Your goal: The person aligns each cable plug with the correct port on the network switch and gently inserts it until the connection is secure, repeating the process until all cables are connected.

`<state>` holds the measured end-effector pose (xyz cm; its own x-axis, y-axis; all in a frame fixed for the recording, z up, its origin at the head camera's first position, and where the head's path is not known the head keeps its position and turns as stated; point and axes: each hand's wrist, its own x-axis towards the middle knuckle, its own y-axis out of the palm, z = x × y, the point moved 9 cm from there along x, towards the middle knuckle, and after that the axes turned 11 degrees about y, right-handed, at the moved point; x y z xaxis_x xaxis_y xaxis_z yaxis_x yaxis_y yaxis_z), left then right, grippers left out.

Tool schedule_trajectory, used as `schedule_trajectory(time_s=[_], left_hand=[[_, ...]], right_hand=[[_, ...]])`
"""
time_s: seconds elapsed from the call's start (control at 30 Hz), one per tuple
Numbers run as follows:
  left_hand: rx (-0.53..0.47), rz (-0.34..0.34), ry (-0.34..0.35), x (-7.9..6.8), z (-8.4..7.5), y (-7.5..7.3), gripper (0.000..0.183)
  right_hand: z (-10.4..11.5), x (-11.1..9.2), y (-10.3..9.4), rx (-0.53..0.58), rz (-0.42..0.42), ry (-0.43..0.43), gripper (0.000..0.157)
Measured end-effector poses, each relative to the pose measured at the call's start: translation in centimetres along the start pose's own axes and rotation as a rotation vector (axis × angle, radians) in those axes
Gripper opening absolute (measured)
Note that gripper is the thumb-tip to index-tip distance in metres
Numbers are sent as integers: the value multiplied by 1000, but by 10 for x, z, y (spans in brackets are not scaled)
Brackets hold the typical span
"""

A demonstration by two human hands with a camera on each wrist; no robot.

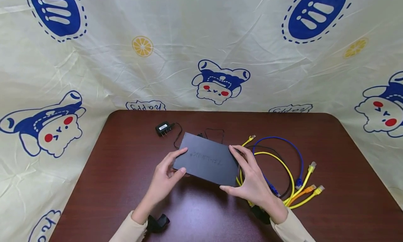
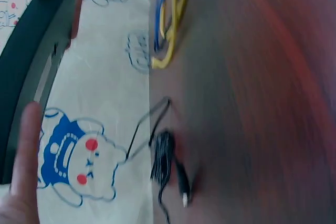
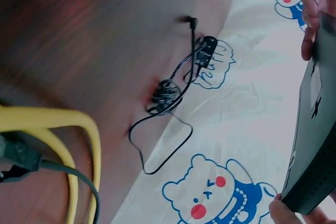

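A flat dark grey network switch [image 1: 206,159] with a faint logo on top is held above the table between both hands. My left hand [image 1: 166,175] grips its left end, thumb on the near edge and fingers at the far side. At the opposite end, my right hand [image 1: 252,179] grips it with fingers on the far corner and thumb at the near edge. The left wrist view shows the switch [image 2: 26,66] tilted, its underside partly visible. Seen from the right wrist, the switch [image 3: 315,140] has a pale label and mounting slots underneath.
Behind the switch lies a black power adapter [image 1: 163,128] with its bundled cord [image 3: 166,97]. To the right are coiled yellow cables [image 1: 284,165], a blue cable [image 1: 300,154] and an orange plug [image 1: 310,188]. A patterned cloth [image 1: 176,77] hangs beyond the brown table [image 1: 110,186].
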<state>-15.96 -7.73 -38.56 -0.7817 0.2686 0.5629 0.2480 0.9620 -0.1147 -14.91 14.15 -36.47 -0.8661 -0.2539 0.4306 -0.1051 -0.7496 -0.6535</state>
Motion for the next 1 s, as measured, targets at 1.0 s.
schedule_trajectory(time_s=[1.0], left_hand=[[-254, -231, -71, 7, -1, -8, 29]], right_hand=[[1, -3, 3, 578, 381, 228, 39]])
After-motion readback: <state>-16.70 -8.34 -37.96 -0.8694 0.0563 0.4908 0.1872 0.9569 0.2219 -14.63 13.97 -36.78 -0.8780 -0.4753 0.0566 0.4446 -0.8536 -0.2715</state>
